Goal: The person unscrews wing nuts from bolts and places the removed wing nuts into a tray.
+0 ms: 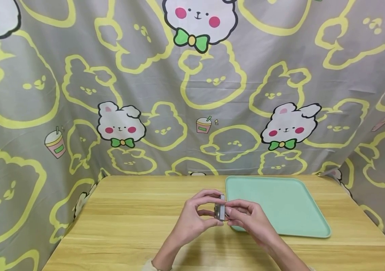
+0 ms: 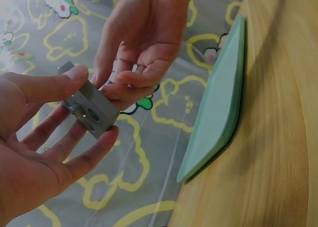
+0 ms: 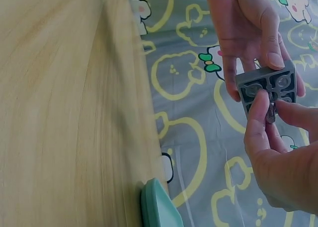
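Note:
Above the table, my left hand (image 1: 192,220) grips a small grey block (image 1: 219,211) by its edges, thumb on one side and fingers on the other. Round holes and a small metal fitting show on the block (image 2: 99,105) in the left wrist view. From the other face, seen in the right wrist view, a metal bolt (image 3: 271,113) sticks out between round recesses. My right hand (image 1: 255,222) pinches at this bolt with thumb and forefinger, close against the block. Fingers partly cover that face, so how deep the bolt sits cannot be seen.
A mint-green tray (image 1: 280,205) lies on the wooden table (image 1: 128,218) to the right, its near left corner behind my right hand. A grey patterned curtain (image 1: 165,90) hangs behind the table and along both sides.

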Tool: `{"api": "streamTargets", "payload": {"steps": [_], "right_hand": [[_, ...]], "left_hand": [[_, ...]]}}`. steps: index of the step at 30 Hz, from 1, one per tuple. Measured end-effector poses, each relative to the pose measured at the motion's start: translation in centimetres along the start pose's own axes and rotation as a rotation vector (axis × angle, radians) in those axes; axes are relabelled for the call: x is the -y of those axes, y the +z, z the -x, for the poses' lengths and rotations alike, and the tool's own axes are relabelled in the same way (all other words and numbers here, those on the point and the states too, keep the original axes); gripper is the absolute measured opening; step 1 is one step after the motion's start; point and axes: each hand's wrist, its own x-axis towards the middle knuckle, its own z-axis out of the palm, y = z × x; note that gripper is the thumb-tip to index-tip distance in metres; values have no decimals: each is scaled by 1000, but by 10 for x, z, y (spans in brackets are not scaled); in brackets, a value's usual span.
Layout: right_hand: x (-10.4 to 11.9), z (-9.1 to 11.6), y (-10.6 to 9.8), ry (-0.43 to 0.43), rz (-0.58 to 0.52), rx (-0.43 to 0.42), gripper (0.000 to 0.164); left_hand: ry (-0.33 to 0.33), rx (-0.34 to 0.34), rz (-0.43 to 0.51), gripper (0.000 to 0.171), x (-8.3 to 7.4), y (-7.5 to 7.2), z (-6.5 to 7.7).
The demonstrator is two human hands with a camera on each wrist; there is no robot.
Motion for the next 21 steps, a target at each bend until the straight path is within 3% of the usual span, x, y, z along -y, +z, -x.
{"api": "streamTargets", "payload": {"steps": [5, 11, 16, 21], "right_hand": [[-1, 0, 1, -85, 88, -34, 32], [-2, 1, 6, -257, 228, -87, 19], [-5, 1, 11, -483, 337, -122, 8], [-9, 2, 15, -709, 427, -123, 22]], "left_hand": [[3, -1, 20, 44, 1, -1, -1], [6, -11, 79, 46, 3, -2, -2], [11, -24, 101, 47, 3, -4, -3], [15, -28, 125, 47, 2, -6, -3]]}}
